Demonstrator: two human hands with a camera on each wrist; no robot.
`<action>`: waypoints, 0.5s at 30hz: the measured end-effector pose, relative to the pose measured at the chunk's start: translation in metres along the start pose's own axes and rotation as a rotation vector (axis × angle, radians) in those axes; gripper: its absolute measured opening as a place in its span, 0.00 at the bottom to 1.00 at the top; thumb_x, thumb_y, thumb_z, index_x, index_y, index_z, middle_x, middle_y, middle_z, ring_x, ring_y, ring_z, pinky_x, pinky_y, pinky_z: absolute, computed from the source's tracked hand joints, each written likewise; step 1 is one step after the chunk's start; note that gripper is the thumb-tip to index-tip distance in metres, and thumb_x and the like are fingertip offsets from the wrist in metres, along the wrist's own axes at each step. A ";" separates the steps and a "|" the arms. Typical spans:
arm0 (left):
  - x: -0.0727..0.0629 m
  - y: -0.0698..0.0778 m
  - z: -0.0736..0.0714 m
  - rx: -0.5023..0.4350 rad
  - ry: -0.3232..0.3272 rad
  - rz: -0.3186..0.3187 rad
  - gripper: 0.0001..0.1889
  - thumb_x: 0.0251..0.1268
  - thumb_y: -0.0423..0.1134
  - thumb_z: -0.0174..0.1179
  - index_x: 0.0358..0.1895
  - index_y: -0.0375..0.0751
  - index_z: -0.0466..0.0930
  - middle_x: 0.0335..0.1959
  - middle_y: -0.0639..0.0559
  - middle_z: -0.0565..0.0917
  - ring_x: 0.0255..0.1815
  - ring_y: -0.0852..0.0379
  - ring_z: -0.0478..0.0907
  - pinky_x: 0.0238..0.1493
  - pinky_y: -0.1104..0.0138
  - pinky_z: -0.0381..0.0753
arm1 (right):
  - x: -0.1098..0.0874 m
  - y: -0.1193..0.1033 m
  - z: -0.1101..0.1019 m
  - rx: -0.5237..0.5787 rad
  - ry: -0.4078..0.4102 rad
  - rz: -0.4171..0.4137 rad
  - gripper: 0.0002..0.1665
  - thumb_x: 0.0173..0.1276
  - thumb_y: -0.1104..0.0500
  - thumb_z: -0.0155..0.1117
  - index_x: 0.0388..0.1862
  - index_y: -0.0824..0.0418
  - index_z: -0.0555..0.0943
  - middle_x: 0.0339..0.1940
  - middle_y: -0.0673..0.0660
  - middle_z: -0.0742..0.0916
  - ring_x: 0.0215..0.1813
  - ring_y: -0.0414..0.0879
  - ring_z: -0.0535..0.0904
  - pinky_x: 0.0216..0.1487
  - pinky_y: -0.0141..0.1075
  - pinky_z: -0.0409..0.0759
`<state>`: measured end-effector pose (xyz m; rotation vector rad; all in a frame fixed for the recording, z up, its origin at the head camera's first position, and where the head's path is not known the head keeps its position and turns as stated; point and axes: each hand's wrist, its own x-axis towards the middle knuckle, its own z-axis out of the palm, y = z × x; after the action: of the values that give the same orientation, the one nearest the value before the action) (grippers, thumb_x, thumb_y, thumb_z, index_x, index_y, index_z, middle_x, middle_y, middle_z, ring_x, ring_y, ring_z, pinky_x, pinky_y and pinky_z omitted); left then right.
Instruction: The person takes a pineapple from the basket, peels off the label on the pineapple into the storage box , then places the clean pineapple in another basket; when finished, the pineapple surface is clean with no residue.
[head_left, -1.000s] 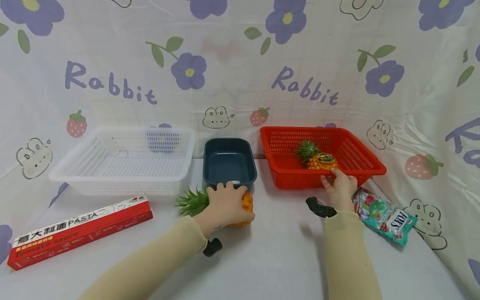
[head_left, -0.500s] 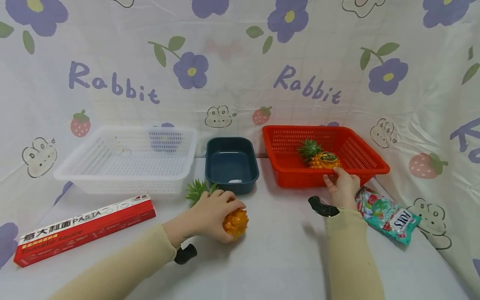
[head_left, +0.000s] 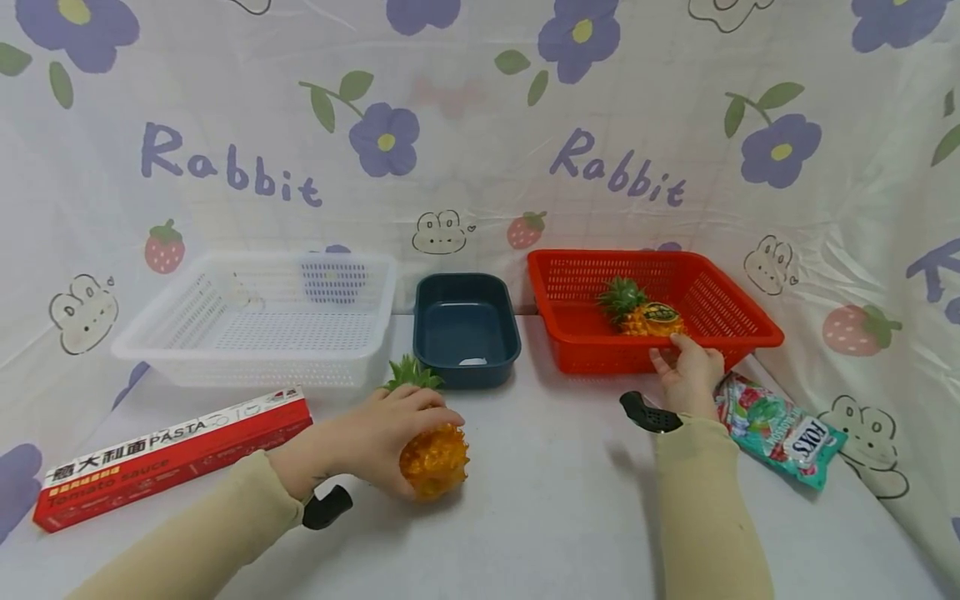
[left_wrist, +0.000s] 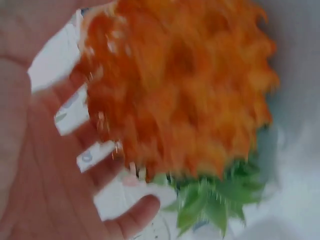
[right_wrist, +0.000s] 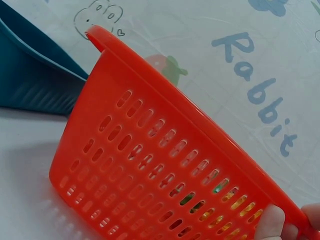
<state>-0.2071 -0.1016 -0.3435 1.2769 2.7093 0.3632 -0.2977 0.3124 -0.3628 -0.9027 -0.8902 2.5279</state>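
My left hand [head_left: 367, 442] grips an orange pineapple [head_left: 437, 467] with a green leafy crown, over the table in front of the dark blue tub. In the left wrist view that pineapple [left_wrist: 180, 90] fills the middle, its crown pointing down and the fingers spread along its side. My right hand [head_left: 690, 379] pinches the front rim of the red basket [head_left: 588, 358], thumb outside the wall in the right wrist view. Inside this basket lies another pineapple [head_left: 651, 322] with a dark label.
A white basket [head_left: 240, 367] stands at the back left, the dark blue tub [head_left: 468, 379] between the two baskets. A red pasta box [head_left: 180, 458] lies at the left front. Right of my right hand is a green candy bag [head_left: 780, 429]. Patterned cloth [head_left: 465, 167] hangs behind.
My left hand has drawn the pineapple left and toward me, away from the tub, turning its crown to point backward. The right hand keeps its hold on the red basket's rim.
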 end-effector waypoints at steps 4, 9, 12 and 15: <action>0.005 0.010 0.008 0.003 0.118 -0.179 0.41 0.38 0.64 0.68 0.62 0.59 0.67 0.61 0.52 0.65 0.59 0.50 0.60 0.53 0.51 0.68 | -0.001 -0.001 0.000 0.004 0.011 0.000 0.37 0.62 0.64 0.62 0.63 0.44 0.56 0.57 0.44 0.64 0.51 0.44 0.67 0.40 0.35 0.81; 0.013 0.024 0.011 -0.097 0.154 -0.505 0.50 0.30 0.73 0.65 0.65 0.57 0.64 0.67 0.40 0.56 0.59 0.37 0.60 0.44 0.45 0.75 | -0.002 -0.001 0.000 0.005 0.008 0.005 0.38 0.62 0.64 0.62 0.63 0.42 0.55 0.59 0.44 0.63 0.50 0.44 0.68 0.39 0.34 0.81; 0.017 0.028 0.011 -0.167 0.114 -0.595 0.54 0.28 0.72 0.67 0.66 0.56 0.62 0.66 0.37 0.54 0.56 0.34 0.60 0.39 0.47 0.77 | -0.001 -0.001 0.000 0.007 0.003 0.008 0.39 0.62 0.64 0.62 0.64 0.41 0.54 0.59 0.44 0.63 0.50 0.44 0.68 0.38 0.34 0.81; 0.018 0.028 0.011 -0.182 0.073 -0.623 0.55 0.27 0.71 0.68 0.67 0.55 0.60 0.64 0.35 0.55 0.54 0.31 0.62 0.39 0.48 0.78 | -0.001 0.000 0.000 0.003 0.000 0.007 0.40 0.62 0.64 0.62 0.65 0.41 0.54 0.60 0.44 0.62 0.50 0.44 0.68 0.38 0.34 0.81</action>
<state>-0.1956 -0.0682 -0.3466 0.3429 2.8639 0.5608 -0.2971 0.3120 -0.3617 -0.9068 -0.8842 2.5342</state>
